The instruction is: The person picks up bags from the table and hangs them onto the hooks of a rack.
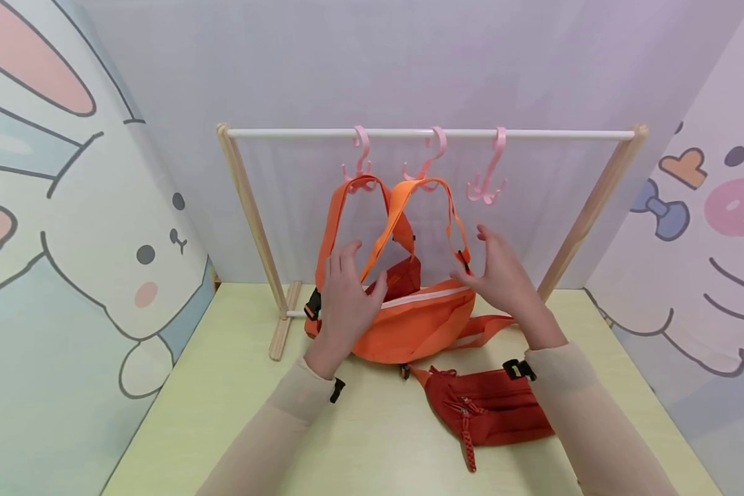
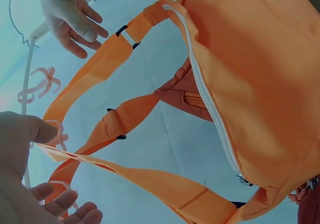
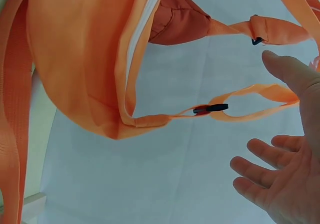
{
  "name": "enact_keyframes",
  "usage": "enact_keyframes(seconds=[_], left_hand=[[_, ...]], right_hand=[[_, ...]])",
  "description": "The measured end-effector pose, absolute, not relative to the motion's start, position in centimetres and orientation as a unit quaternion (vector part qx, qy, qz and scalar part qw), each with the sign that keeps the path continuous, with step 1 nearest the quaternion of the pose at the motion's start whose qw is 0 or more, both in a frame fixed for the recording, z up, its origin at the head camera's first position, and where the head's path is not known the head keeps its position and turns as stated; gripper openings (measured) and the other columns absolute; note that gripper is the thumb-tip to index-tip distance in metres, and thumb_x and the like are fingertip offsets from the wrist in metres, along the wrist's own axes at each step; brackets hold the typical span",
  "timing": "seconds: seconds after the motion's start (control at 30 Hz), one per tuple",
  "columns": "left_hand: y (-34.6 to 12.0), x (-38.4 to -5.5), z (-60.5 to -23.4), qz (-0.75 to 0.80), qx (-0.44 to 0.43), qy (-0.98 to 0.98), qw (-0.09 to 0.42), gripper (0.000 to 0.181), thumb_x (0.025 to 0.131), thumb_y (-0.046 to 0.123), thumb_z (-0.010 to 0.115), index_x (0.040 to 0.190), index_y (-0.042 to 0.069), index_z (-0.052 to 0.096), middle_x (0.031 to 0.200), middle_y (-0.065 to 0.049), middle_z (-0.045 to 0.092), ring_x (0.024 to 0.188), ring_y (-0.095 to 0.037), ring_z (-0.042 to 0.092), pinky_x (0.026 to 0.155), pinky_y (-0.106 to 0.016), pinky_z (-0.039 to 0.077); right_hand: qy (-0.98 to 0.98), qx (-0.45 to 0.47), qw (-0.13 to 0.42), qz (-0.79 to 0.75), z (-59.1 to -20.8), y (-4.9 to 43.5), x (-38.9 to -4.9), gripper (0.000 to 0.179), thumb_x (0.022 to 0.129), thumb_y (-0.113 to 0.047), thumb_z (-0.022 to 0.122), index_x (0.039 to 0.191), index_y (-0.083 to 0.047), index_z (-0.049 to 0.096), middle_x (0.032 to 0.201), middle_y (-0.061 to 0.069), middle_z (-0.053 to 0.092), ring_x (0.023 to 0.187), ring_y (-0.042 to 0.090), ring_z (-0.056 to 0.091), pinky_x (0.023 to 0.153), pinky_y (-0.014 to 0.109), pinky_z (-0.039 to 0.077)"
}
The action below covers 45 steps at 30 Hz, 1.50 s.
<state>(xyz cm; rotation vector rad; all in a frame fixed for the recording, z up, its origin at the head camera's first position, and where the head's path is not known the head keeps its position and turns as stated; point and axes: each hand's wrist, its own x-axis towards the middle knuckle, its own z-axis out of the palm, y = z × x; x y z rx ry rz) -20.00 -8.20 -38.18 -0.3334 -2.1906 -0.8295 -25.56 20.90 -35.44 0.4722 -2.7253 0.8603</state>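
An orange waist bag [image 1: 412, 331] with a white zipper hangs by its strap [image 1: 397, 200] from the middle pink hook [image 1: 432, 155]. Behind it, a red-orange bag [image 1: 403, 275] hangs from the left pink hook [image 1: 362, 162], partly hidden. My left hand [image 1: 350, 296] is beside the bag's left side, fingers relaxed and thumb apart; in the left wrist view its thumb overlaps the strap near the hook. To the bag's right, my right hand [image 1: 502, 275] has its fingers spread close to the strap's black buckle [image 3: 212, 108], and nothing lies in its palm.
A dark red waist bag [image 1: 490, 406] lies on the pale yellow table [image 1: 223, 427] below my right forearm. The wooden rack [image 1: 248, 207] carries a white rail [image 1: 297, 133]. A third pink hook [image 1: 490, 172] hangs bare on the right. Cartoon-printed walls stand on both sides.
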Motion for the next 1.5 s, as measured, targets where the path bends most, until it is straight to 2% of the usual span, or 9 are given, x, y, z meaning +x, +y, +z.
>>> enact_keyframes(seconds=[0.27, 0.37, 0.5, 0.67, 0.9, 1.13, 1.27, 1.5], left_hand=[[-7.8, -18.8, -39.2, -0.298, -0.177, -0.838, 0.42, 0.054, 0.094, 0.019, 0.076, 0.138, -0.004, 0.054, 0.135, -0.018, 0.056, 0.122, -0.033, 0.055, 0.099, -0.045, 0.054], [-7.7, -18.5, -39.8, -0.292, -0.194, -0.831, 0.432, 0.053, 0.092, 0.017, 0.079, 0.134, -0.004, 0.056, 0.131, -0.019, 0.057, 0.118, -0.034, 0.056, 0.095, -0.044, 0.056], [-7.2, -18.3, -40.5, -0.291, -0.225, -0.83, 0.419, 0.052, 0.089, 0.016, 0.083, 0.132, -0.003, 0.058, 0.127, -0.017, 0.06, 0.115, -0.032, 0.058, 0.092, -0.042, 0.057], [-6.2, -18.5, -41.9, -0.266, -0.261, -0.841, 0.391, 0.046, 0.087, 0.015, 0.086, 0.125, -0.001, 0.065, 0.12, -0.013, 0.064, 0.11, -0.029, 0.062, 0.094, -0.038, 0.057], [-4.6, -18.5, -44.2, -0.228, -0.283, -0.877, 0.316, 0.046, 0.088, 0.021, 0.087, 0.125, 0.003, 0.066, 0.114, -0.009, 0.063, 0.094, -0.024, 0.059, 0.081, -0.033, 0.056], [-3.1, -18.5, -45.9, -0.191, -0.291, -0.904, 0.249, 0.041, 0.093, 0.028, 0.083, 0.126, 0.008, 0.067, 0.117, -0.005, 0.065, 0.101, -0.022, 0.064, 0.088, -0.034, 0.056], [-2.3, -18.5, -46.8, -0.167, -0.284, -0.923, 0.2, 0.044, 0.096, 0.034, 0.081, 0.13, 0.012, 0.066, 0.121, -0.002, 0.064, 0.107, -0.021, 0.062, 0.093, -0.034, 0.054], [-1.1, -18.9, -48.2, -0.121, -0.273, -0.94, 0.166, 0.048, 0.094, 0.039, 0.083, 0.131, 0.014, 0.065, 0.116, -0.001, 0.062, 0.102, -0.02, 0.058, 0.084, -0.031, 0.054]], right_hand=[[-0.94, 0.169, 0.102, 0.278, -36.1, 22.5, -24.2, 0.106, 0.09, -0.028, 0.087, 0.167, 0.002, 0.019, 0.161, 0.029, 0.038, 0.147, 0.048, 0.036, 0.116, 0.066, 0.034], [-0.941, 0.18, 0.104, 0.266, -36.6, 23.1, -24.0, 0.101, 0.091, -0.025, 0.086, 0.164, 0.005, 0.024, 0.157, 0.031, 0.041, 0.143, 0.049, 0.04, 0.114, 0.067, 0.036], [-0.944, 0.188, 0.101, 0.252, -37.1, 23.9, -23.9, 0.094, 0.092, -0.02, 0.084, 0.162, 0.007, 0.028, 0.155, 0.031, 0.043, 0.141, 0.049, 0.042, 0.114, 0.066, 0.036], [-0.952, 0.188, 0.081, 0.228, -37.8, 24.7, -23.9, 0.086, 0.093, -0.013, 0.081, 0.16, 0.007, 0.032, 0.154, 0.031, 0.043, 0.14, 0.05, 0.042, 0.114, 0.066, 0.037], [-0.962, 0.187, 0.04, 0.196, -39.3, 25.7, -24.4, 0.079, 0.092, -0.009, 0.077, 0.158, 0.008, 0.036, 0.152, 0.034, 0.044, 0.138, 0.053, 0.044, 0.11, 0.067, 0.04], [-0.968, 0.19, 0.009, 0.164, -42.0, 26.7, -25.3, 0.07, 0.091, -0.007, 0.079, 0.151, 0.008, 0.046, 0.149, 0.034, 0.05, 0.133, 0.052, 0.051, 0.106, 0.067, 0.044], [-0.97, 0.193, -0.003, 0.148, -43.5, 27.0, -25.8, 0.062, 0.09, -0.005, 0.081, 0.144, 0.008, 0.054, 0.141, 0.032, 0.057, 0.125, 0.051, 0.057, 0.102, 0.065, 0.048], [-0.968, 0.217, -0.012, 0.13, -46.2, 27.8, -26.9, 0.052, 0.087, 0.0, 0.078, 0.135, 0.009, 0.061, 0.13, 0.03, 0.063, 0.114, 0.047, 0.064, 0.096, 0.061, 0.053]])
